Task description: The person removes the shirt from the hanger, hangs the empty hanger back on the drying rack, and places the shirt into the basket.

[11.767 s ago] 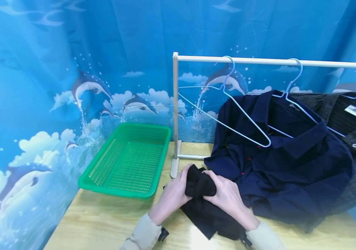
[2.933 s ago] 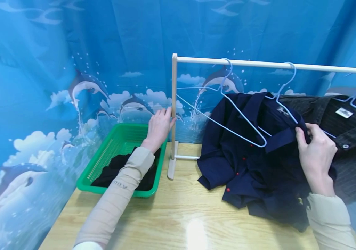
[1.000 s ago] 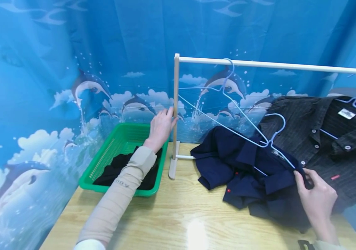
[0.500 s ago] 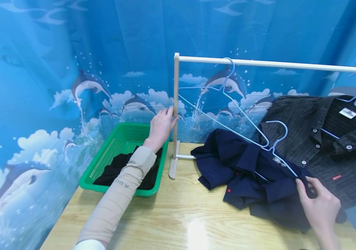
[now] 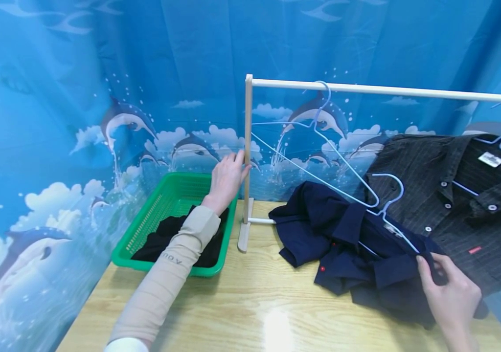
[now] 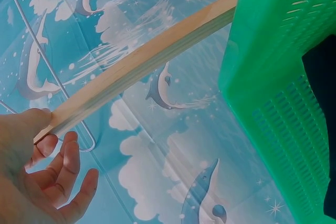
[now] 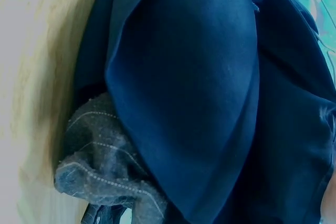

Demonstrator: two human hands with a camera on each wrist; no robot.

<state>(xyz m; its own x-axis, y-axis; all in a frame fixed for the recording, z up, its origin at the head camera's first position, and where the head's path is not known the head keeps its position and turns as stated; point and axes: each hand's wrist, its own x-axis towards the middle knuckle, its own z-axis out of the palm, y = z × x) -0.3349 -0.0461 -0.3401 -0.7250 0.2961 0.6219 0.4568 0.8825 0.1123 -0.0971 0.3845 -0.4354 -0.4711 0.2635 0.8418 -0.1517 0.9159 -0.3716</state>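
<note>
In the head view my left hand (image 5: 226, 181) holds the wooden upright post (image 5: 248, 127) of a clothes rack. The left wrist view shows my thumb and forefinger pinching that post (image 6: 142, 64), other fingers loosely bent. My right hand (image 5: 453, 288) grips a navy shirt (image 5: 307, 210) at the shoulder, beside the end of the light blue hanger (image 5: 382, 211) inside it. This hanger's hook is off the rail and points up. The shirt lies crumpled low over the table, red buttons showing. Its navy cloth (image 7: 184, 87) fills most of the right wrist view.
A bare blue hanger (image 5: 315, 122) hangs on the white rail (image 5: 365, 89). Farther right a dark striped shirt (image 5: 409, 161) hangs on another. Left of the rack, a green basket (image 5: 123, 261) with black cloth (image 5: 158, 239) in it stands on the wooden table (image 5: 250, 298).
The black cloth went from both hands into the basket. Then my right hand brought the navy shirt and hanger off the rail and down; in the last second it barely moved. My left hand stays on the post.
</note>
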